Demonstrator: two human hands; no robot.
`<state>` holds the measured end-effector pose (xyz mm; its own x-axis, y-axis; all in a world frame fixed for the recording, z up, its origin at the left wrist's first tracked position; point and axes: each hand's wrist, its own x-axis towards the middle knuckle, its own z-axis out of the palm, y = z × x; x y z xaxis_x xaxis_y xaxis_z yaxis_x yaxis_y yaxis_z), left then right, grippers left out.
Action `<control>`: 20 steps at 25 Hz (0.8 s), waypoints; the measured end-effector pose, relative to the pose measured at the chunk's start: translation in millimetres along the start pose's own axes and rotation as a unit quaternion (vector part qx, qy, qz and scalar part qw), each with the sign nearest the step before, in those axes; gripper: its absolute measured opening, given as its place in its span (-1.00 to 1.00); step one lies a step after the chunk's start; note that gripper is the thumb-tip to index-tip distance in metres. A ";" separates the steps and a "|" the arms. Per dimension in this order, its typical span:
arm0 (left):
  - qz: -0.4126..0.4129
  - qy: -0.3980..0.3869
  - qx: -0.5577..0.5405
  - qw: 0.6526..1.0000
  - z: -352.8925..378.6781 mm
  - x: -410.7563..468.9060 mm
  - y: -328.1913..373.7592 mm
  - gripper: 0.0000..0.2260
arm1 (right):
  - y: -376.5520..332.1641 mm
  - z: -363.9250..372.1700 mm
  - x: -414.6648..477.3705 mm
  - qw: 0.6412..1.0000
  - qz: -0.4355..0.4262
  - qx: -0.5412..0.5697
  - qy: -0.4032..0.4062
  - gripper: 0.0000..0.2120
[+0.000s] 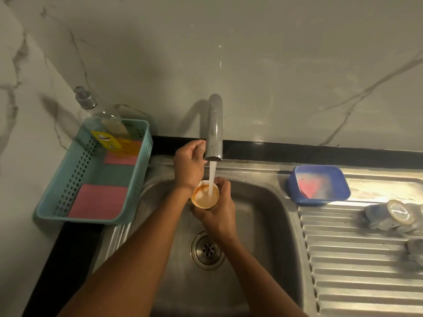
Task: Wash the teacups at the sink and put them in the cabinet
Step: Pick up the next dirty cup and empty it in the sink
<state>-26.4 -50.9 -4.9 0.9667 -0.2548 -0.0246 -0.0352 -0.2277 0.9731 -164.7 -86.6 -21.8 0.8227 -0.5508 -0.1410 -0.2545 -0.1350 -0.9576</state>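
Rinse step: right hand (219, 213) has its grip wrapped round the teacup (204, 196) under the running tap (214, 129). Left hand (187, 164) curls at the spout, hold unclear. Next up, probably a scrub.

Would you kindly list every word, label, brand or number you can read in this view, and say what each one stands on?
No text is legible.
Yellow label on the pump bottle in the teal basket: printing present, too blurred to read.

Teal basket (77, 175) left, bottle (107, 124) and pink sponges (98, 201) inside; blue dish (293, 188) right
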 end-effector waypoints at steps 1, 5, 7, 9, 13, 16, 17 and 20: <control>-0.002 -0.001 -0.002 1.000 0.5 0.1 0.8 -0.84 | 1.8 1.3 -0.1 1.000 0.003 0.000 0.001 -0.42; -0.008 -0.033 -0.020 0.999 4.9 -10.3 11.2 -0.85 | 12.3 5.0 -0.8 1.000 0.008 -0.007 0.000 -0.39; -0.009 -0.056 -0.002 0.998 4.6 -14.0 17.0 -0.83 | 18.2 8.6 1.0 1.000 0.016 -0.010 0.003 -0.37; -0.002 -0.090 -0.003 0.996 0.6 -12.9 14.8 -0.76 | 24.1 10.9 0.1 0.999 0.022 -0.019 0.014 -0.36; -0.002 -0.094 -0.058 0.994 -5.7 -19.7 5.7 -0.70 | 46.0 10.4 -5.8 0.996 0.044 -0.055 0.058 -0.36; -0.041 -0.024 -0.087 0.995 -4.2 -49.0 -7.9 -0.71 | 61.8 4.6 -11.2 0.993 0.048 -0.099 0.032 -0.36; -0.059 -0.014 -0.092 0.994 -3.8 -59.0 -17.1 -0.72 | 64.2 2.5 -12.0 0.993 0.056 -0.097 0.047 -0.36; -0.112 -0.036 -0.093 0.989 -2.8 -85.1 -41.2 -0.75 | 67.5 -2.4 -17.2 0.991 0.064 -0.103 0.053 -0.37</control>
<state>-106.5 -17.2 -42.2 0.9243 -0.2848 -0.2541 0.2315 -0.1111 0.9665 -197.2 -88.3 -83.4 0.7215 -0.6567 -0.2195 -0.4598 -0.2174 -0.8610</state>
